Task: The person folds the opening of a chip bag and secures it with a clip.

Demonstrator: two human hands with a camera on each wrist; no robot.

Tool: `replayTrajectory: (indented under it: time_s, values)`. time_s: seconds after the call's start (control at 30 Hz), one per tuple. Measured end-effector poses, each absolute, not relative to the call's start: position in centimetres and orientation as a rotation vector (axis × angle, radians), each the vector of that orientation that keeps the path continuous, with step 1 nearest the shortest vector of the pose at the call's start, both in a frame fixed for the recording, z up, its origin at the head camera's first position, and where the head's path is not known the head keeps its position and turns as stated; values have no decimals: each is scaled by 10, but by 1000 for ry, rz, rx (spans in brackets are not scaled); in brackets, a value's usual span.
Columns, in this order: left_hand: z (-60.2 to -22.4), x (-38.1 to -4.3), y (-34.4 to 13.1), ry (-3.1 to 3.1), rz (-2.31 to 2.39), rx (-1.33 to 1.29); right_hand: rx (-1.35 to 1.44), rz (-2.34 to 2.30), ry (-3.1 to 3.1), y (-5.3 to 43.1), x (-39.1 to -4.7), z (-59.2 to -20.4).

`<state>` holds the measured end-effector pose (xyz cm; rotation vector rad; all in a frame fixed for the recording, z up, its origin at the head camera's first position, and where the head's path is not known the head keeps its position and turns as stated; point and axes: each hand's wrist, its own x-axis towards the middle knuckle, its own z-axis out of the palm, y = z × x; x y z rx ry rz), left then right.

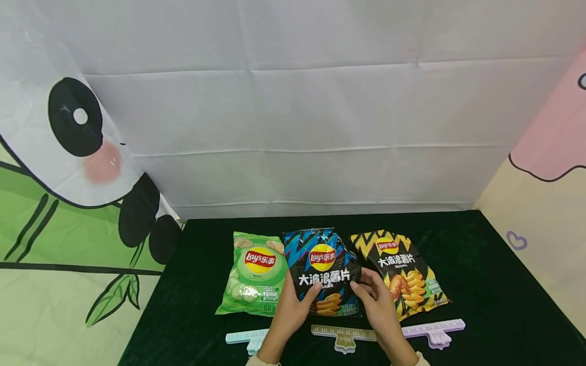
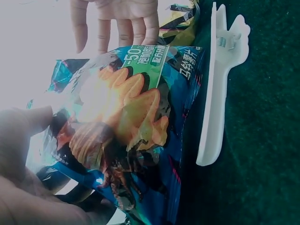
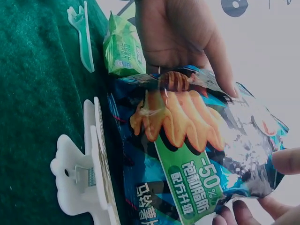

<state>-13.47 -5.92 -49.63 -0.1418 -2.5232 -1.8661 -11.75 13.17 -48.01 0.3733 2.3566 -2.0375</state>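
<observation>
1. my left hand (image 1: 290,307) and my right hand (image 1: 377,302) hold the blue and black chip bag (image 1: 322,284) by its two sides, thumbs in front. most of my fingers hide behind it in the head view.
2. that bag is in the middle, between the green bag (image 1: 252,277) and the yellow and black bag (image 1: 407,274). i can't tell if its bottom touches the dark green cloth (image 1: 467,274).
3. it covers a bit of the green bag's right edge, and my right hand covers some of the yellow and black bag.
4. my left wrist hides part of the pale blue clip (image 1: 242,337). my right arm is between the gold clip (image 1: 341,333) and the purple clip (image 1: 435,330), so their near ends are hard to see.
5. a bright shine washes out part of the bag in the left wrist view.
6. the bag is shiny, puffy and crinkly. the clips are long and straight with bumpy handles; the cloth looks soft and fuzzy.
7. behind, the white sheet (image 1: 320,112) has fold lines. the big cartoon face (image 1: 100,162) is cut off at the left.
</observation>
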Motion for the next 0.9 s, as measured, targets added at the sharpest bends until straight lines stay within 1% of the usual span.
replayTrajectory:
  time_s: [0.37, 0.67, 0.77, 0.9]
  values:
    - [-499, -131, -62, -2551, -1874, -77, 403, -2097, 2370, 134, -121, -483]
    - [-499, -129, -69, -2607, -1873, 41, 346, -2165, 2375, 134, -126, -478]
    - [-495, -132, -75, -2571, -1885, 30, 335, -2166, 2368, 134, -127, -477]
    - [-479, -142, -87, -2507, -1803, -16, 328, -2167, 2366, 134, -127, -476]
